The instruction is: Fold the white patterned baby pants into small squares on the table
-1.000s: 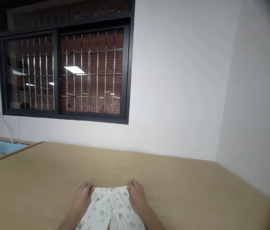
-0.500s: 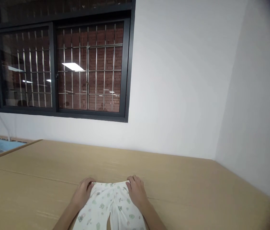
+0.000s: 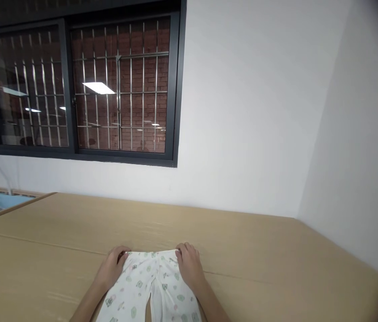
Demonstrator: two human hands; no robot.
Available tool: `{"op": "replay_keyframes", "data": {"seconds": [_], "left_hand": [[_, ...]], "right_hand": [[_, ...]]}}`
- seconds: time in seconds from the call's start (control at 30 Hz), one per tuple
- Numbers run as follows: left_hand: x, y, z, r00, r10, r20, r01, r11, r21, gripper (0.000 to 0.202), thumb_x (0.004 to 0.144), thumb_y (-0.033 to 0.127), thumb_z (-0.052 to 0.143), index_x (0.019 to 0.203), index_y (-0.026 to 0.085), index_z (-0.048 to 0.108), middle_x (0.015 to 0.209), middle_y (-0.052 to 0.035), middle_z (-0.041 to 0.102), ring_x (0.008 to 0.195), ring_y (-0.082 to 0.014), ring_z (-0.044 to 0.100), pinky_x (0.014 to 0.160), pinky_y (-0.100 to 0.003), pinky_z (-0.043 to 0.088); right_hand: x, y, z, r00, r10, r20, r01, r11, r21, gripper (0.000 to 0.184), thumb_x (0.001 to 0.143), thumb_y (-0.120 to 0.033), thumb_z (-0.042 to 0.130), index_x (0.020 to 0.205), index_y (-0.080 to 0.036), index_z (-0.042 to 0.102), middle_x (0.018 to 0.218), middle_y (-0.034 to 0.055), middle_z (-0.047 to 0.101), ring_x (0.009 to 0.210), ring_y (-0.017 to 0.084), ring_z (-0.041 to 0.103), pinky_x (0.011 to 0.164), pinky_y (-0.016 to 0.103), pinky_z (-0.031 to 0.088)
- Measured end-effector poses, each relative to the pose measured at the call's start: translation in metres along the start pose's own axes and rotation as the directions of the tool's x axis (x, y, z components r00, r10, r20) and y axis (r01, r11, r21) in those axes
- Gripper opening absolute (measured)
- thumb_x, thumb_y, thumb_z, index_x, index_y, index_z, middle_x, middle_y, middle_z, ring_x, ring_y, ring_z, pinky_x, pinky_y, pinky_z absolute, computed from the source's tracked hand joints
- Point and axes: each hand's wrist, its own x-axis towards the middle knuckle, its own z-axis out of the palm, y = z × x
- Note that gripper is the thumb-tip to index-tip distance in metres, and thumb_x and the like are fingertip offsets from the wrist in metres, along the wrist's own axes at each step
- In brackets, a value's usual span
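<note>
A small pair of white pants [image 3: 157,279] with a green and pink print lies spread on the tan table, waistband away from me and legs toward me. Between the two legs a narrow gap shows the tabletop. At the left end of the waistband, my left hand [image 3: 113,266] pinches the corner between thumb and fingers. The right corner of the waistband is gripped by my right hand [image 3: 189,264], its fingers curled over the edge. The lower ends of the legs run out of view at the bottom.
The tan tabletop [image 3: 249,250] has a seam across it and meets a white wall [image 3: 242,112]. A wooden-edged bin [image 3: 6,200] with a blue lining and cloth stands at the far left. Above is a dark-framed window [image 3: 122,158] with metal bars behind it.
The camera view has shifted slightly, so the window sits higher and farther left. Both hands stay at the waistband corners, and the pants lie spread as before.
</note>
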Motion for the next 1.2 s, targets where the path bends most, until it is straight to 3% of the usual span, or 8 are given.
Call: {"op": "replay_keyframes", "data": {"seconds": [0.33,0.77,1.03,1.2], "left_hand": [[-0.003,0.001,-0.003,1.000,-0.013,0.020,0.013,1.000,-0.014,0.038,0.091,0.044,0.046,0.109,0.019,0.068,0.112,-0.0104,0.072,0.107,-0.0252,0.065,0.099,-0.041,0.050],[-0.010,0.024,-0.012,1.000,-0.008,0.000,0.008,1.000,0.023,0.031,0.089,0.026,0.050,0.111,0.018,0.070,0.113,-0.0103,0.071,0.108,-0.0236,0.063,0.101,-0.041,0.047],[-0.008,0.023,-0.012,0.999,0.031,0.008,-0.032,0.995,0.091,0.033,0.090,0.027,0.052,0.116,0.018,0.070,0.108,-0.0088,0.070,0.106,-0.0220,0.063,0.100,-0.039,0.049],[-0.009,0.022,-0.012,0.999,0.032,0.007,-0.032,0.993,0.111,0.035,0.091,0.028,0.050,0.120,0.018,0.066,0.107,-0.0081,0.069,0.101,-0.0217,0.063,0.097,-0.040,0.050]], "right_hand": [[-0.001,-0.003,-0.003,1.000,0.004,0.000,-0.004,0.998,0.055,0.025,0.100,-0.018,0.040,0.099,-0.020,0.066,0.105,0.0083,0.068,0.103,0.024,0.059,0.090,0.034,0.037],[0.000,-0.002,-0.001,0.999,-0.024,0.036,0.025,1.000,-0.013,0.032,0.103,-0.025,0.038,0.115,-0.021,0.068,0.113,0.0105,0.066,0.109,0.026,0.058,0.094,0.038,0.036],[0.007,0.003,0.003,0.997,0.015,0.076,-0.017,1.000,0.025,0.031,0.102,-0.024,0.043,0.116,-0.022,0.071,0.113,0.0105,0.066,0.112,0.025,0.057,0.097,0.036,0.035],[0.006,0.003,0.004,0.998,-0.001,0.055,0.003,0.999,-0.036,0.029,0.103,-0.024,0.045,0.115,-0.024,0.071,0.113,0.0097,0.066,0.111,0.024,0.057,0.095,0.036,0.034]]}}
